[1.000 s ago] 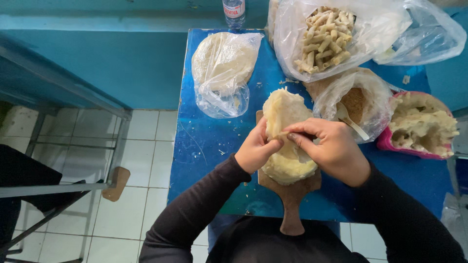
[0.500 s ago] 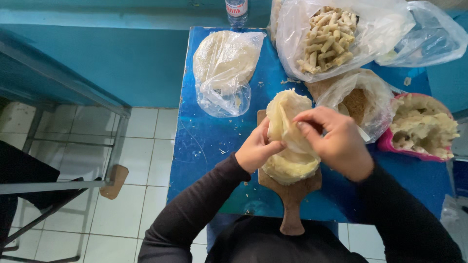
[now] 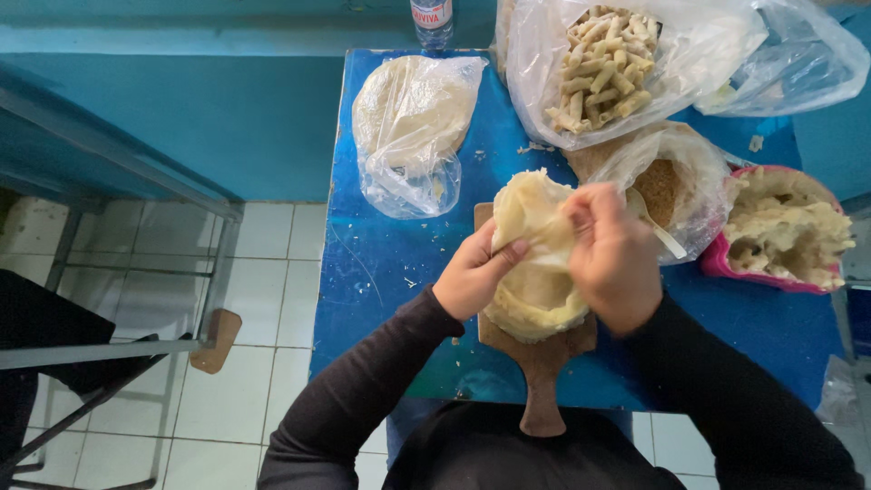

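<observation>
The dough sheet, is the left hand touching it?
Touching. The head view shows the left hand with its thumb pressed on the dough sheet's edge, no gap between them.

There are two hands (image 3: 472, 281) (image 3: 612, 263), one wooden board (image 3: 540, 363) and one stack of thin dough sheets (image 3: 531, 290). Four plastic bags (image 3: 413, 127) (image 3: 626, 54) (image 3: 680, 177) (image 3: 798, 54) lie past the hands. There is one pink bowl (image 3: 726, 263) and one bottle (image 3: 432, 18).

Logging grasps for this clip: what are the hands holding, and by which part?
Both hands hold a thin pale dough sheet lifted off the stack: the left hand pinches its left edge, the right hand its right edge.
</observation>
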Demonstrator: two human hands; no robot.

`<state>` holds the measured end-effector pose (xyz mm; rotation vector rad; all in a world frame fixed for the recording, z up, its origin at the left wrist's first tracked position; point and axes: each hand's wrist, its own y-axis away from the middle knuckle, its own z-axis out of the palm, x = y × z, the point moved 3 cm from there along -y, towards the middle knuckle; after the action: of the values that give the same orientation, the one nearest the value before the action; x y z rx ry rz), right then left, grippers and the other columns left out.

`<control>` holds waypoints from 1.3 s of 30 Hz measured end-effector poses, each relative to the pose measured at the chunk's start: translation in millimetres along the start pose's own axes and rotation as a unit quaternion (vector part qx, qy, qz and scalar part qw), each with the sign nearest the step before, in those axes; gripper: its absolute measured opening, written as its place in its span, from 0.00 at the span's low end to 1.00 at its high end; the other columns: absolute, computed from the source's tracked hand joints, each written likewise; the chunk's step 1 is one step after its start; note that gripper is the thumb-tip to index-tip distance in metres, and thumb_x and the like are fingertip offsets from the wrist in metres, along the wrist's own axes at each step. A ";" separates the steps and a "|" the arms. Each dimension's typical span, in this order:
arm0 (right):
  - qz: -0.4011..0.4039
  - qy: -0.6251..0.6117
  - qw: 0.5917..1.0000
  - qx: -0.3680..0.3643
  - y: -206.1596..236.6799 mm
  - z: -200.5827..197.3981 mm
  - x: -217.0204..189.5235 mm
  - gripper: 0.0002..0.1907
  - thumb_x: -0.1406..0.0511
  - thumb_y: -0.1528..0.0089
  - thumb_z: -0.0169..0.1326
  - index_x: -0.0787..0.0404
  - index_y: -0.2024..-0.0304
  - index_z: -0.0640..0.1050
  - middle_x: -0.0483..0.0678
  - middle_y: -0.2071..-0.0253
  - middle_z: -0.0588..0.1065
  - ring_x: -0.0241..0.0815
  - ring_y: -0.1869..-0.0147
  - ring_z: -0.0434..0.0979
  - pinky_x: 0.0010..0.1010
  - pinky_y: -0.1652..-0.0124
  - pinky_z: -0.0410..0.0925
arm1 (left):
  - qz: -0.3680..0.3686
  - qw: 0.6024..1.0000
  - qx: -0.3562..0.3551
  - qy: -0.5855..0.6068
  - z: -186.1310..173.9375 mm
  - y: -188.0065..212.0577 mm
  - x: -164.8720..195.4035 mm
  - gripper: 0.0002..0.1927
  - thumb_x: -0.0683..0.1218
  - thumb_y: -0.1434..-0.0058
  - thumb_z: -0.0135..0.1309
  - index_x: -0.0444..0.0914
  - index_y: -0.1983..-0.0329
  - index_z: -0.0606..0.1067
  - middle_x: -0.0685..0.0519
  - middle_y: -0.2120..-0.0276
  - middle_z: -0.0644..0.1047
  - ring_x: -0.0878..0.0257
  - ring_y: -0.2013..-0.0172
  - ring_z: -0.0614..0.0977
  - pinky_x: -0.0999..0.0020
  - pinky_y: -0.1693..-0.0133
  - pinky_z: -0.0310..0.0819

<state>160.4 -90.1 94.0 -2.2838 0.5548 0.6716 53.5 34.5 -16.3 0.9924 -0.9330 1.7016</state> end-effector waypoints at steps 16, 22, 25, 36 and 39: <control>0.127 -0.123 0.981 -0.076 -2.7 -1.5 3.9 0.08 0.62 0.26 0.50 0.61 0.50 0.74 0.51 0.67 0.78 0.42 0.65 0.80 0.31 0.62 0.72 | -0.002 0.997 0.060 0.049 5.0 0.4 5.9 0.28 0.43 0.30 0.57 0.31 0.30 0.63 0.49 0.41 0.75 0.64 0.42 0.77 0.67 0.41 0.74; -0.032 -0.073 0.986 -0.145 0.6 3.0 6.5 0.29 0.56 0.47 0.68 0.63 0.49 0.75 0.52 0.59 0.79 0.39 0.61 0.82 0.28 0.63 0.72 | 0.023 0.997 0.071 0.026 1.6 -2.2 -1.0 0.26 0.43 0.29 0.56 0.31 0.31 0.64 0.50 0.41 0.75 0.65 0.42 0.77 0.67 0.41 0.73; -0.023 -0.161 0.975 -0.151 5.2 2.0 18.4 0.08 0.67 0.36 0.57 0.59 0.54 0.82 0.51 0.52 0.81 0.38 0.56 0.83 0.26 0.57 0.73 | 0.025 0.995 0.064 0.066 1.0 -2.3 -0.9 0.26 0.42 0.29 0.56 0.32 0.30 0.64 0.50 0.40 0.75 0.65 0.41 0.76 0.67 0.40 0.73; 0.376 -0.510 0.773 -0.012 -8.9 -13.4 90.3 0.16 0.55 0.27 0.47 0.60 0.56 0.77 0.48 0.60 0.79 0.40 0.57 0.80 0.32 0.56 0.75 | 0.016 0.986 0.094 0.136 -10.8 -0.2 15.0 0.29 0.40 0.31 0.55 0.33 0.28 0.63 0.51 0.38 0.74 0.63 0.39 0.75 0.65 0.37 0.69; 0.388 -0.509 0.768 -0.017 -17.1 -34.6 108.5 0.18 0.52 0.28 0.43 0.56 0.53 0.76 0.46 0.60 0.81 0.40 0.57 0.82 0.37 0.57 0.77 | 0.000 0.977 0.080 0.197 -16.5 -3.4 19.5 0.29 0.38 0.33 0.56 0.33 0.29 0.64 0.48 0.39 0.74 0.61 0.40 0.77 0.63 0.39 0.71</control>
<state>264.7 -124.6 59.3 -1.2648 0.8856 2.1218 48.6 56.8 -4.4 0.7147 -0.5427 1.9060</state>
